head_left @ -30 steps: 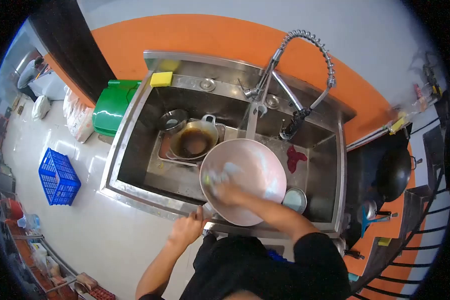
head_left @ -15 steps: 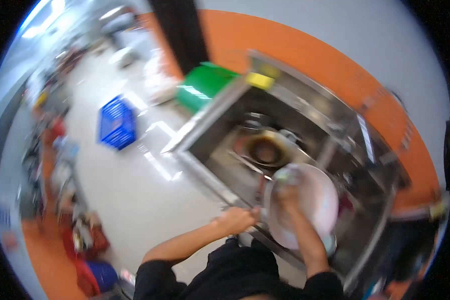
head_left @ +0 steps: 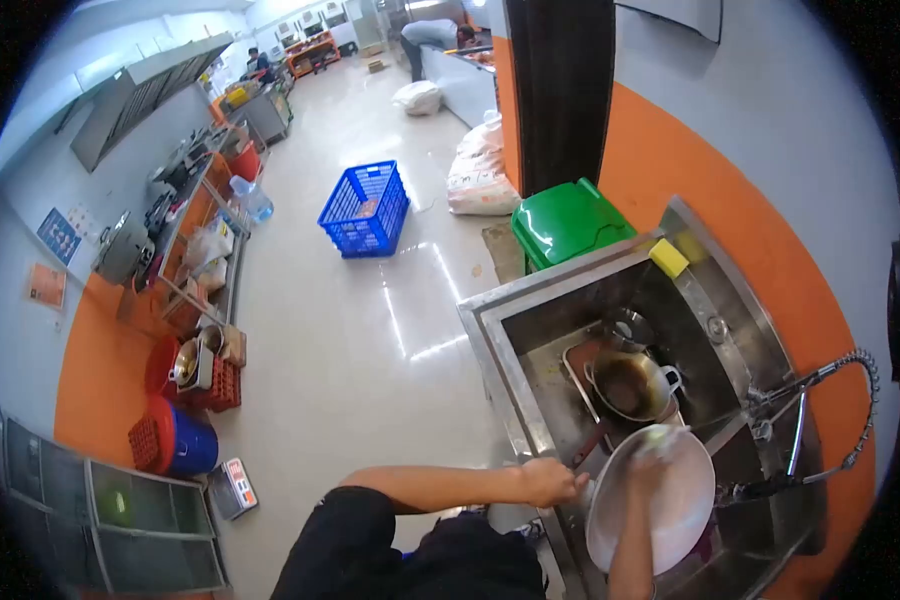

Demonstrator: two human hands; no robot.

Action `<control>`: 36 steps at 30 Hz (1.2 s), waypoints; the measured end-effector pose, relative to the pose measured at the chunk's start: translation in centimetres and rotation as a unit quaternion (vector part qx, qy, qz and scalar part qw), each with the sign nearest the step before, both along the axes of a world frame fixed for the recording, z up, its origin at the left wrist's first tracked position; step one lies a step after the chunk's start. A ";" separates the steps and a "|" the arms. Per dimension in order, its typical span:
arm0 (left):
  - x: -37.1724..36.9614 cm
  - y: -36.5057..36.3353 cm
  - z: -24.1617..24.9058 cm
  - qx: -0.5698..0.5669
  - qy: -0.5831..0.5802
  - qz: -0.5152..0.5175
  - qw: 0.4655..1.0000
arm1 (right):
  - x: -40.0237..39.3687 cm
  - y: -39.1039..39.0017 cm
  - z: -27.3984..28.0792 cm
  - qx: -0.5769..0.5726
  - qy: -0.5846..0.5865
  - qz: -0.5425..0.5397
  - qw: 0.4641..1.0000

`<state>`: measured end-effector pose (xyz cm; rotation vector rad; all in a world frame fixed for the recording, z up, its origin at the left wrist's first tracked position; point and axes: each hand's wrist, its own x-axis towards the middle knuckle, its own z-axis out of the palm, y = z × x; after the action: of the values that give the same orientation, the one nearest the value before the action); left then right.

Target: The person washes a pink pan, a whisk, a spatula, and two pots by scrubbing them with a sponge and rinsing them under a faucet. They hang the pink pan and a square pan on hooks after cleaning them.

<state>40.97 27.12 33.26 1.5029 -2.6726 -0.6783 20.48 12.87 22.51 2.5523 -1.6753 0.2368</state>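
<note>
A large white pan [head_left: 685,500], shaped like a deep bowl, is tilted over the near part of the steel sink. My left hand [head_left: 555,483] is closed at its left edge, with fingers wrapped round what looks like its handle. Inside the pan is my right hand [head_left: 648,472], smeared by motion, pressing a pale green sponge-like thing [head_left: 662,436] to the far inner wall. Beyond the pan, a wok [head_left: 627,388] with a dark brown bottom lies in the sink basin, beside a dark pan [head_left: 627,328]. A dark red handle [head_left: 592,443] sticks out near my left hand.
The steel sink [head_left: 500,350] has a spray tap [head_left: 800,430] on the right and a yellow sponge [head_left: 668,258] on its back ledge. Behind it stands a green bin [head_left: 570,225]. A blue crate [head_left: 365,210] and white sacks [head_left: 480,170] are on the floor. Two people are far off.
My view has swung left and up, so the sink sits further right and lower. My left hand keeps its grip on the pan, and my right hand stays inside it.
</note>
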 end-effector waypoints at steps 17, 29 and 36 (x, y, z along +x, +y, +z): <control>-0.5 -0.4 -0.3 0.025 -0.039 0.035 0.998 | -5.0 -4.0 2.1 -0.059 0.084 -0.127 0.987; -0.8 0.6 -1.3 -0.021 -0.063 0.010 0.998 | -1.0 0.6 1.7 0.387 -0.046 -0.039 0.920; -1.6 0.2 0.5 -0.013 -0.077 0.045 0.996 | -9.1 7.0 6.6 0.182 0.170 0.096 0.964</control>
<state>39.37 27.33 33.80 1.7234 -2.6889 -0.5432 11.35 19.91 29.09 2.8001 -1.4525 -0.5189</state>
